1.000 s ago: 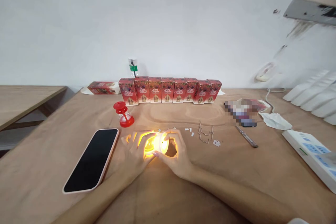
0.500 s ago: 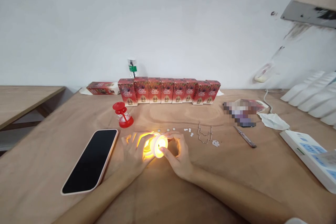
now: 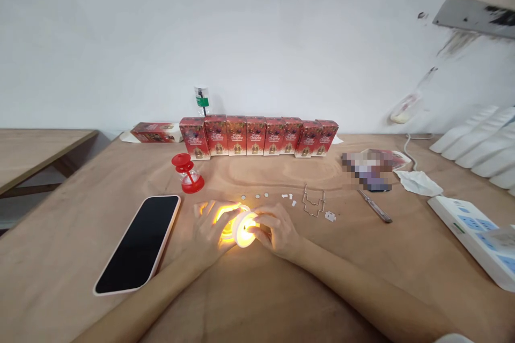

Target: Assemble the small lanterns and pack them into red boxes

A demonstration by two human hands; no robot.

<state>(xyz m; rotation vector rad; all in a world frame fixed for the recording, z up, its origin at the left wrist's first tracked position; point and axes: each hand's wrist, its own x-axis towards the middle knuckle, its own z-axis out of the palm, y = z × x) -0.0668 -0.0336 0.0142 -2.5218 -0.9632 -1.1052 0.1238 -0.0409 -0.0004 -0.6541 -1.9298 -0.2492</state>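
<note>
A small lit lamp [image 3: 246, 229] glows bright yellow near the middle of the table, its round, pale end facing me. Wrapped around its left side are the curled fingers of my left hand [image 3: 211, 230]. My right hand [image 3: 279, 230] meets the round end from the right, with thumb and fingertips pinched at its glowing centre. Glare hides the details there. Just beyond the hands lie several small coin cells [image 3: 258, 196] and some little white pieces [image 3: 290, 196]. A bent wire frame [image 3: 314, 201] and a flat white piece [image 3: 330, 216] rest to the right.
A phone [image 3: 139, 246] lies at left, below a red hourglass-shaped item [image 3: 188, 174]. Red Christmas boxes [image 3: 256, 136] stand in a row toward the wall. On the right are a screwdriver-like tool [image 3: 375, 206], a white tissue [image 3: 419, 183] and a power strip [image 3: 462, 228].
My right thumb and fingers have shifted from the lamp's rim in to its glowing centre. The round end has turned slightly more toward me. My left hand still holds the lamp.
</note>
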